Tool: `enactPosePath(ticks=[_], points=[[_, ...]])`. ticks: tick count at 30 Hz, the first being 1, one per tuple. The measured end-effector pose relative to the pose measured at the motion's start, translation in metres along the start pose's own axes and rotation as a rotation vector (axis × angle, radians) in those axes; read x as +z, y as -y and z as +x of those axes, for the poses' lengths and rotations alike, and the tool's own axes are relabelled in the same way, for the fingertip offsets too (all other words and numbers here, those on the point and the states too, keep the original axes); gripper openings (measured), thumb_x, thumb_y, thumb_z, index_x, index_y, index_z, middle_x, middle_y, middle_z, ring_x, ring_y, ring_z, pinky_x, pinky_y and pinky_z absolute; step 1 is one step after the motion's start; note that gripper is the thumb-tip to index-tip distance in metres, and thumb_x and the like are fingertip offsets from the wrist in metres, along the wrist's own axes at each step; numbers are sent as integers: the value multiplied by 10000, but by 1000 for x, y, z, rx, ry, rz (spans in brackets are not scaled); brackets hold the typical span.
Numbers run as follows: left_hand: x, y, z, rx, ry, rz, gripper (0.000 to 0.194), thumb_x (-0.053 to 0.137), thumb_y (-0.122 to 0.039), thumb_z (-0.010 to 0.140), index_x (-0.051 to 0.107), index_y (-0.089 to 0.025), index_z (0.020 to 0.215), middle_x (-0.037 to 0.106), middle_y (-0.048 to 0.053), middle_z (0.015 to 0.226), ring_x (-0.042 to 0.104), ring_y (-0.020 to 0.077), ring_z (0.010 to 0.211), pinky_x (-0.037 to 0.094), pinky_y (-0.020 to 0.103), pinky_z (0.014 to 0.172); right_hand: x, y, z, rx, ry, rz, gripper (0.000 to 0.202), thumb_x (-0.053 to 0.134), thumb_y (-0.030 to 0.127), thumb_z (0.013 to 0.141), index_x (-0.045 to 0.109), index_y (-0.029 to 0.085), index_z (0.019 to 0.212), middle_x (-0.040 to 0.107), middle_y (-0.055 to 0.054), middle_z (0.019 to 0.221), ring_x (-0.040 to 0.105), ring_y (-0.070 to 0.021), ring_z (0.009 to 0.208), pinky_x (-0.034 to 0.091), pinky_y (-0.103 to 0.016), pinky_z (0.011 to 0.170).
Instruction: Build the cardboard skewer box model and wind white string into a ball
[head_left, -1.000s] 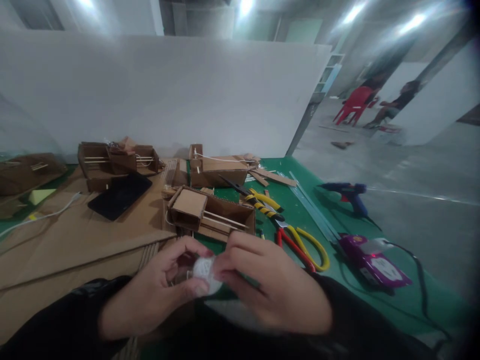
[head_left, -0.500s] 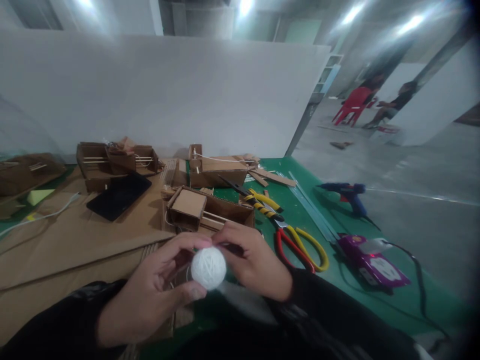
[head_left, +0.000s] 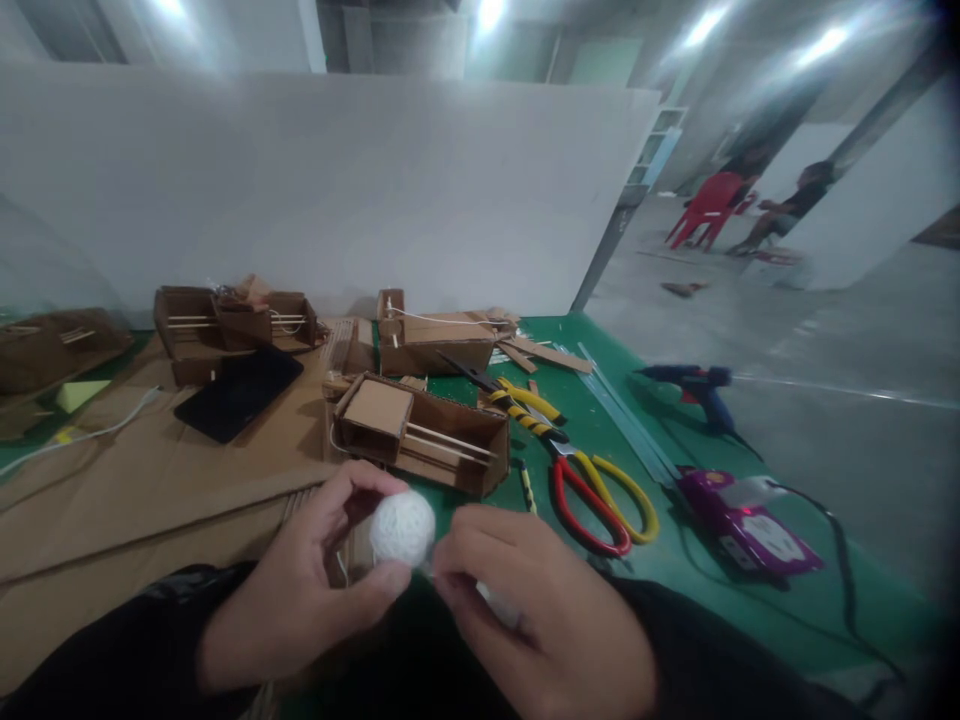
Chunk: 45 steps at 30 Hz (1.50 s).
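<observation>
A ball of white string (head_left: 403, 528) is held between the thumb and fingers of my left hand (head_left: 307, 590). Just to its right, my right hand (head_left: 551, 610) has its fingertips pinched together, with a faint strand of string at them. Something pale shows under the right palm, too hidden to name. Beyond both hands lies an open cardboard box (head_left: 375, 408) with thin wooden sticks across its inside.
Red-handled and yellow-handled pliers (head_left: 592, 510) lie to the right, near a glue gun (head_left: 697, 390), clear glue sticks (head_left: 626, 415) and a purple power strip (head_left: 742, 525). A dark tablet (head_left: 240, 395) rests on cardboard at left. More cardboard boxes (head_left: 439, 350) stand behind. People sit far back right.
My right hand has come off the ball, moving right and toward me. The ball has shifted slightly left in my left hand, and more of the near cardboard box shows.
</observation>
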<state>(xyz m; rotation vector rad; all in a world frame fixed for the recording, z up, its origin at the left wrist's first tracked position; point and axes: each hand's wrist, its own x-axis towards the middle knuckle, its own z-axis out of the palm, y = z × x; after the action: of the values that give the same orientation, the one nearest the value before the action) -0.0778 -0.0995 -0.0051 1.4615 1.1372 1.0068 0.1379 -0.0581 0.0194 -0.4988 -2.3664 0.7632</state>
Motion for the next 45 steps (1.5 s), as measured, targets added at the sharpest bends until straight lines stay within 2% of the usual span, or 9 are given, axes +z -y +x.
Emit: enactPosePath(ticks=[6, 11, 14, 18, 22, 27, 36, 40, 45], points=[[0, -5, 1, -43, 110, 6, 350, 673, -275, 832, 507, -230, 1137, 596, 39, 1039, 560, 206, 967, 457, 272, 781, -14, 4, 5, -115, 6, -146, 183, 476, 35, 850, 599, 165, 892, 560, -45, 791, 480, -138, 675, 381, -242, 564], [-1, -3, -2, -20, 230, 47, 353, 695, -281, 782, 546, -236, 1099, 583, 25, 988, 574, 209, 901, 478, 297, 780, -13, -11, 13, -126, -106, -75, 172, 509, 91, 942, 660, 172, 962, 592, -55, 865, 553, -129, 751, 463, -216, 647], [1, -1, -5, -9, 196, 36, 410, 715, -240, 780, 519, -278, 1138, 595, 14, 1027, 594, 191, 915, 499, 265, 783, -8, -24, 19, -83, -152, 15, 150, 524, 129, 966, 670, 163, 957, 631, -56, 867, 579, -129, 778, 477, -219, 679], [3, 2, -9, 6, 65, -2, 580, 728, -205, 803, 453, -373, 1286, 580, 12, 1207, 582, 203, 1111, 485, 267, 927, 5, -40, 23, 12, -200, 116, 109, 585, 159, 946, 675, 145, 886, 647, -44, 806, 578, -126, 737, 456, -223, 661], [-2, 4, -6, 76, 119, 167, 451, 631, -291, 912, 522, -377, 1341, 552, 37, 1235, 536, 234, 1171, 438, 318, 1003, 18, -48, 19, 109, -170, 165, 108, 574, 167, 945, 671, 144, 902, 663, -50, 828, 590, -142, 769, 453, -244, 693], [-3, 6, 2, 133, 47, 205, 408, 605, -315, 931, 548, -325, 1335, 548, 66, 1296, 514, 263, 1227, 424, 345, 1040, 22, -42, 11, 178, -72, 129, 139, 542, 107, 905, 636, 144, 809, 613, -39, 795, 558, -143, 738, 415, -243, 664], [0, 7, 4, 2, -112, 318, 404, 620, -362, 920, 491, -254, 1287, 605, 95, 1266, 593, 264, 1139, 465, 362, 968, 11, -10, -6, 133, 75, 3, 147, 543, 17, 767, 532, 163, 778, 545, -5, 761, 487, -120, 689, 350, -235, 606], [-1, 6, 5, -8, -35, 359, 328, 617, -357, 919, 516, -251, 1213, 641, 66, 1142, 611, 240, 1043, 480, 331, 896, -1, 3, -4, 65, 50, -31, 172, 532, 12, 772, 489, 176, 741, 532, -8, 748, 471, -128, 697, 339, -246, 595], [-3, 0, 1, 39, 100, 330, 346, 654, -339, 896, 553, -280, 1221, 613, 49, 1237, 567, 256, 1158, 442, 334, 982, -15, -1, 10, -48, 2, -47, 136, 503, 53, 876, 591, 153, 846, 554, -52, 813, 491, -145, 736, 384, -250, 636]])
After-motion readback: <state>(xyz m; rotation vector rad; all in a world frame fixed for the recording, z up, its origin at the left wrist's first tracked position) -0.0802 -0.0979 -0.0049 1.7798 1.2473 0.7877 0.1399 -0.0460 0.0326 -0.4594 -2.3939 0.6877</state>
